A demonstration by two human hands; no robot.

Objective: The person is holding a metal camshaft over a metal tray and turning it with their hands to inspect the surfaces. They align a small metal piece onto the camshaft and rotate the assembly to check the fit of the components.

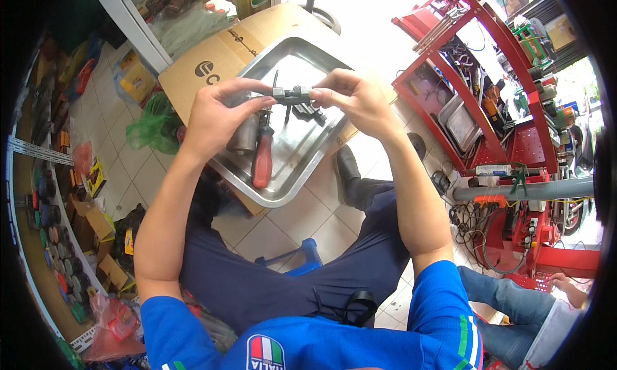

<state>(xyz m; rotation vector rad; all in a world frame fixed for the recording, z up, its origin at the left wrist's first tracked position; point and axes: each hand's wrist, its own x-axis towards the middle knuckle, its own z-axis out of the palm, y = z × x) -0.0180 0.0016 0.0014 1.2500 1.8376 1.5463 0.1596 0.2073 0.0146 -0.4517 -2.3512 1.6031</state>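
Between my two hands, above the tray, is a small dark grey part with blocky ends (pixel 292 96). The thumb and fingers of my left hand (pixel 222 113) pinch its left end. At its right end my right hand (pixel 363 103) grips it the same way. Below lies a metal tray (pixel 283 200) with a raised rim. A screwdriver with a red handle (pixel 262 164) rests in it, beside a grey metal cylinder (pixel 243 139). Another dark part (pixel 315 115) shows partly behind the held one; its kind is unclear.
The tray sits on a cardboard box (pixel 186 87) in front of my knees. A red tool cart (pixel 475 81) stands on the right, with tangled cables (pixel 479 232) near it. A seated person's jeans (pixel 514 306) show at lower right. Shelves of goods (pixel 61 241) line the left.
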